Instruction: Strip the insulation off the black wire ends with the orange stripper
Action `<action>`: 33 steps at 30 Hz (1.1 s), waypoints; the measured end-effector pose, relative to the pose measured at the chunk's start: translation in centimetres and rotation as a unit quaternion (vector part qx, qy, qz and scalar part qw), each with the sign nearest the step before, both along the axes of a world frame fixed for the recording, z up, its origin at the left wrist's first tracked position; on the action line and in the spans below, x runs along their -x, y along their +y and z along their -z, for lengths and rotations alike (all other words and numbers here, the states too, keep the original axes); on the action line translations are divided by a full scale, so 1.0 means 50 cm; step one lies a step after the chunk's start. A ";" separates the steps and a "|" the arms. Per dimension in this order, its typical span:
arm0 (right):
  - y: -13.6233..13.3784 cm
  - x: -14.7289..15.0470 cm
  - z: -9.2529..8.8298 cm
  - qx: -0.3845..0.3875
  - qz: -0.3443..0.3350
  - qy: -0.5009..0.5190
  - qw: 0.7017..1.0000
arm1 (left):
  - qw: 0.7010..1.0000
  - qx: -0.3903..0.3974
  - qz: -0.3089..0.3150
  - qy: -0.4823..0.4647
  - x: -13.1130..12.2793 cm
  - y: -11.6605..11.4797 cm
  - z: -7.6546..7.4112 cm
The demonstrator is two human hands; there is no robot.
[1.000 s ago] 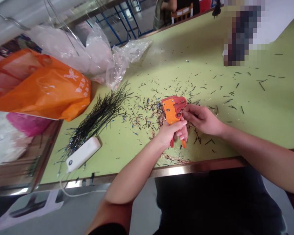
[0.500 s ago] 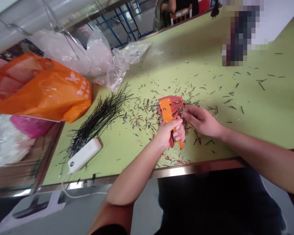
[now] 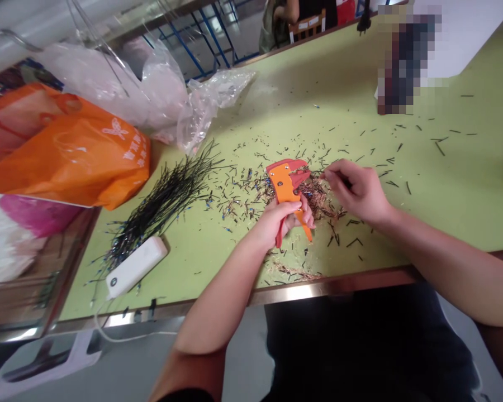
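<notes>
My left hand [image 3: 283,220] is wrapped round the handles of an orange and red wire stripper [image 3: 283,181]. Its handles are spread and its jaws point to the right, with a gap between them. Just right of the jaws, my right hand [image 3: 356,190] is closed in a pinch. What sits at its fingertips is too small to make out. Beneath both hands lies a heap of copper strands and black offcuts [image 3: 322,204]. To the left rests a bundle of thin black wires [image 3: 167,195], some with blue ends.
A white power bank [image 3: 137,267] with a cable lies by the wire bundle near the table edge. An orange bag [image 3: 79,148] and clear plastic bags [image 3: 163,92] stand at the left. Short black offcuts are scattered across the green table [image 3: 339,84]. A person sits beyond it.
The wire stripper's handles have spread apart and its jaws have opened wider. My right hand has drawn a little to the right, away from the jaws. The whole view has shifted slightly.
</notes>
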State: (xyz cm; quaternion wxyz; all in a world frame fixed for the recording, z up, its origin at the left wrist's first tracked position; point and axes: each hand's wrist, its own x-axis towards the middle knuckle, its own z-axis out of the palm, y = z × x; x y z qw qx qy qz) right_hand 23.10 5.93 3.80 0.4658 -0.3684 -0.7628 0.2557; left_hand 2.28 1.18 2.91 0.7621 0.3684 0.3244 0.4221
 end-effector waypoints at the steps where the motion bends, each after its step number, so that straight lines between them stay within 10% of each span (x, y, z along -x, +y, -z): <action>1: 0.001 0.000 0.000 -0.003 0.001 -0.002 1.000 | 1.000 -0.006 0.006 0.005 -0.001 -0.002 0.003; 33: -0.006 0.009 -0.004 0.051 0.014 -0.043 0.998 | 0.998 -0.009 -0.013 0.064 -0.016 -0.010 0.036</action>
